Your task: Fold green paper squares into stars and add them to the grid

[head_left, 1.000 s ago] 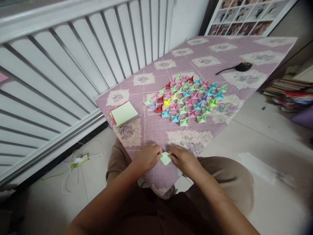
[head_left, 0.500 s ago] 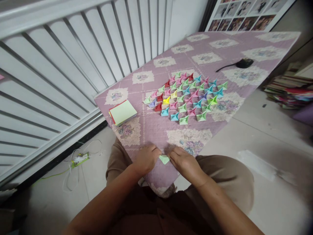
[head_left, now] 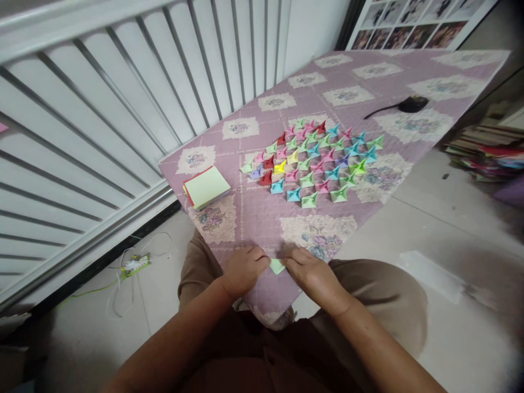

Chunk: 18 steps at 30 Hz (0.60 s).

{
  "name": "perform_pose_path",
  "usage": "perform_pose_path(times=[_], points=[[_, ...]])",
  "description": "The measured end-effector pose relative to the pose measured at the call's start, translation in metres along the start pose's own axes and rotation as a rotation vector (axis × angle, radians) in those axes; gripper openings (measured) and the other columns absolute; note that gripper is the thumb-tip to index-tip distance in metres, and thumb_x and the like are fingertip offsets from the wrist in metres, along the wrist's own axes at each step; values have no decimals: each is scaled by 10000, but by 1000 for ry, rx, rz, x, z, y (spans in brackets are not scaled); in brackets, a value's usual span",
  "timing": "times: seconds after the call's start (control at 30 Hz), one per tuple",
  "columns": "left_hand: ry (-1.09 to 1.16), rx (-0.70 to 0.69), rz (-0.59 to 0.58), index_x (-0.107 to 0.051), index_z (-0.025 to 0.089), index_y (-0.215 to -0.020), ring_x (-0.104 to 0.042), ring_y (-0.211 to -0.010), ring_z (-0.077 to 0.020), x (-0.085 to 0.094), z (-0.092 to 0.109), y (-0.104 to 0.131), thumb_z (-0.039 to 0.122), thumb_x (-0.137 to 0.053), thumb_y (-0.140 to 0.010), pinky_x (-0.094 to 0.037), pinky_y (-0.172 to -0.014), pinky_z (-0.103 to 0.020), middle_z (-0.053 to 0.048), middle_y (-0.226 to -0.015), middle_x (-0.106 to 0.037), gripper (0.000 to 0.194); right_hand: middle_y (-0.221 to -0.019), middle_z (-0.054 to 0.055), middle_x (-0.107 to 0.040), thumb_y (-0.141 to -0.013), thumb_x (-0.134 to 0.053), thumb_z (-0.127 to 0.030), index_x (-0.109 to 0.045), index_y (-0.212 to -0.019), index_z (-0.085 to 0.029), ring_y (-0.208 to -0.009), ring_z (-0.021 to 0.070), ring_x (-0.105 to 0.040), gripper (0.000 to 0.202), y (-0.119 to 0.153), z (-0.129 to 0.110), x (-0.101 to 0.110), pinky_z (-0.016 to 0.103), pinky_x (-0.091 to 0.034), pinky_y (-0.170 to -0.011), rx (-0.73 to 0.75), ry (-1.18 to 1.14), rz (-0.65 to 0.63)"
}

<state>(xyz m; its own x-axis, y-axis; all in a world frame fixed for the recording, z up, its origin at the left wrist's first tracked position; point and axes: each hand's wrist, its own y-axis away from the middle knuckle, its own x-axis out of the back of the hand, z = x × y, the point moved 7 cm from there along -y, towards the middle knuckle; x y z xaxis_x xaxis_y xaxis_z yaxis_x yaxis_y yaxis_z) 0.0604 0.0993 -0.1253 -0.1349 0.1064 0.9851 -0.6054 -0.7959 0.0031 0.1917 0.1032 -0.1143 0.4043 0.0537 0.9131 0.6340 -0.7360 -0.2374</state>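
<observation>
A folded piece of light green paper (head_left: 277, 266) lies between my hands near the close corner of the table, its point toward me. My left hand (head_left: 246, 268) has its fingers closed on the paper's left end. On the other end, my right hand (head_left: 303, 266) pinches with fingers pressed together, hiding that edge. Beyond them, several small folded paper figures (head_left: 308, 180) in green, pink, blue, red, yellow and purple stand in slanted rows. To their left rests a stack of coloured paper sheets (head_left: 208, 187), pale green on top.
A floral pink tablecloth (head_left: 262, 218) covers the table. Toward the far right lies a black object with a cord (head_left: 412, 104). A white slatted radiator (head_left: 123, 109) borders the left side. On the floor are a power strip (head_left: 136, 265) and piled books or papers (head_left: 487, 147).
Both hands keep hold of the green paper, with only a slight shift of the fingers. The whole view has moved a little.
</observation>
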Motion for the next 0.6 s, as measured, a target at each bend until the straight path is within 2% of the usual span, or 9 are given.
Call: perform_pose_path(times=[0.6], points=[[-85,-24,71,-519,189,-1226,-525,-940,-198,0,8,16,212,-387,-955,-445,-810,-334,-73,-1138,-597,302,-877,55,-589,-922,-438,-198,-633,-1124,-243,-873,200,-514,285,7,-1,-1,326,-465,-809,3,-38,25]])
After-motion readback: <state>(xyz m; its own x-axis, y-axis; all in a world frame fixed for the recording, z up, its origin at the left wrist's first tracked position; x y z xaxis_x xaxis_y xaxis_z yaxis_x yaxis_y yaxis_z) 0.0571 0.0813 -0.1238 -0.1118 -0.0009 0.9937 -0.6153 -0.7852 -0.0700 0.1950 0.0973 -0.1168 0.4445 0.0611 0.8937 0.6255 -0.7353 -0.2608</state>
